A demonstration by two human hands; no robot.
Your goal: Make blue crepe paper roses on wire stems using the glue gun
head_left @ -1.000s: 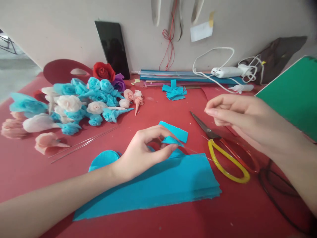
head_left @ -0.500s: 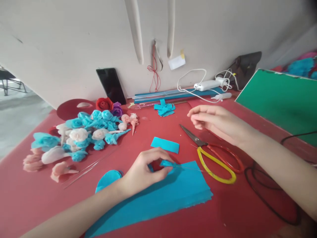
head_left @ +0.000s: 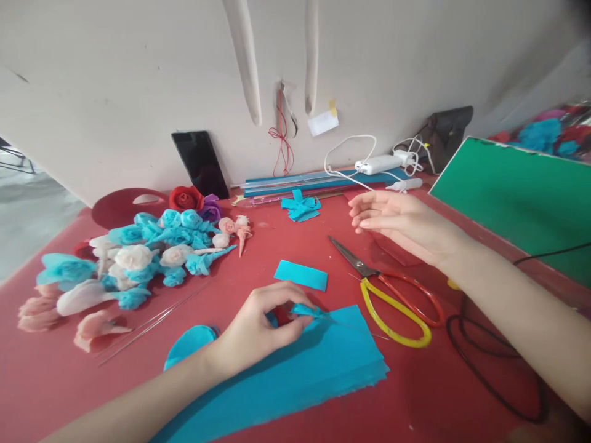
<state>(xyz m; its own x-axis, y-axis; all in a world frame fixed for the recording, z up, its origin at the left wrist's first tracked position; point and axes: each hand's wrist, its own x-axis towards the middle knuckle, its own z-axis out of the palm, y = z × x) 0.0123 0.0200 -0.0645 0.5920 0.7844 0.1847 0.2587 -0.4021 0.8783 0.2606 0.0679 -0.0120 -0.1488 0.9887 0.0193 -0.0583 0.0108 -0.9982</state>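
Note:
Between thumb and fingers, my left hand [head_left: 265,323] pinches a small blue crepe paper flower [head_left: 307,311], with a thin wire reaching out to the right from it. Beneath lies a stack of blue crepe paper sheets [head_left: 323,363]. Just beyond the hand is a small blue paper rectangle [head_left: 301,275]. My right hand [head_left: 397,221] is raised above the table, fingers loosely stretched and holding nothing I can see. Below it rest scissors [head_left: 388,289] with one yellow and one red handle, blades partly apart. Blue paper rounds [head_left: 189,344] sit beside my left wrist.
Blue, white and pink paper flowers [head_left: 133,258] are heaped at the left, near several thin wires [head_left: 152,323]. Blue paper strips [head_left: 301,206] lie farther back. A phone [head_left: 201,163] leans on the wall. A green board [head_left: 512,191] and a black cable [head_left: 489,351] are at the right.
The view has shifted slightly, so most things sit a little left and lower. My right hand's fingers have spread a bit. The left hand keeps its pinch on the flower.

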